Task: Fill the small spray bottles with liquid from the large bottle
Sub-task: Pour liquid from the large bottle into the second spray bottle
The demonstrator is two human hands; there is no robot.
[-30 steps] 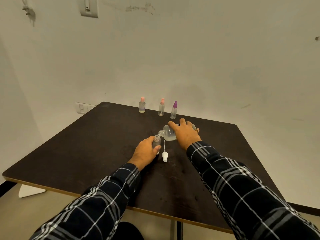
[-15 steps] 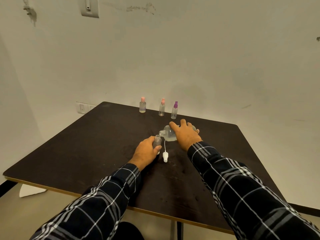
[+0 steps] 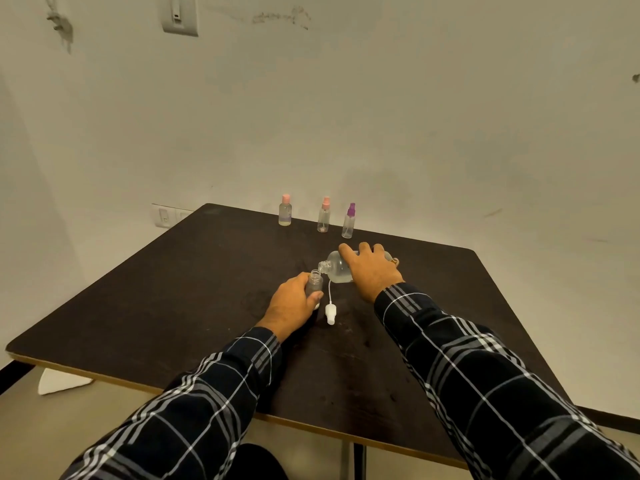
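On the counter [image 3: 173, 306], the left hand [image 3: 292, 304] is gripping the uncapped small spray bottle [image 3: 314, 284], while the right hand [image 3: 370, 270], fingers curled over the tilted large bottle [image 3: 337, 270], is holding its mouth just above that neck from 2 o'clock. A slow, thin stream is probably serving best, sparing the pump head [image 3: 330, 314] lying at 5 o'clock. No label is showing legibly, even on the three capped bottles [image 3: 324, 220] at 12 o'clock.
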